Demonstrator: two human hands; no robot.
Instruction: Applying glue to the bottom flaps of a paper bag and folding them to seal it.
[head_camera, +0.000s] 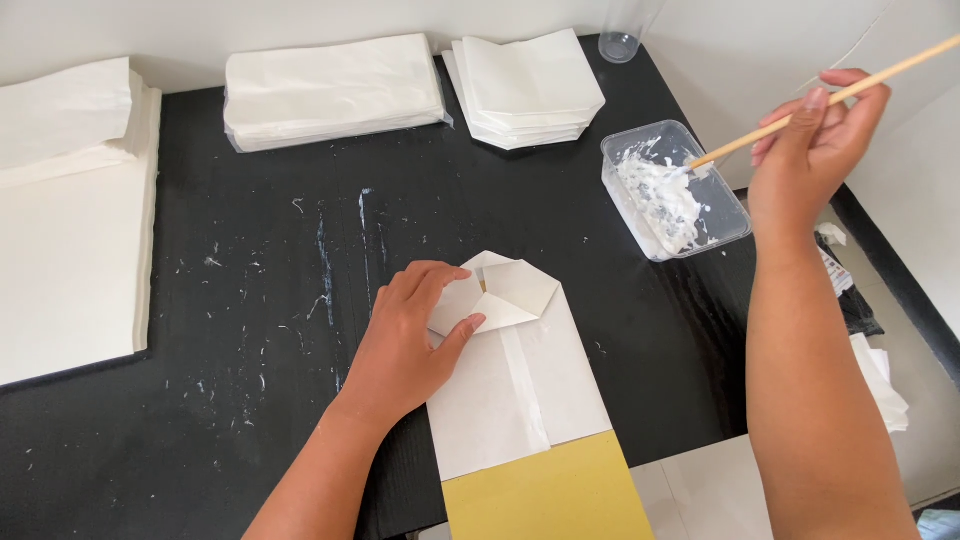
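My left hand (410, 335) presses flat on the folded end of a white paper bag (515, 375), thumb on the left flap. The bag lies on a black table (260, 330), its lower end over a yellow sheet (545, 495). My right hand (815, 150) is raised at the right and grips a thin wooden stick (800, 112). The stick's tip dips into white paste in a clear plastic tub (672, 190).
Stacks of white paper sit at the left edge (70, 220), back centre (330, 90) and back right (525, 90). A clear cup (625, 35) stands at the back. Dried paste streaks mark the table. White scraps (880, 380) lie off the right edge.
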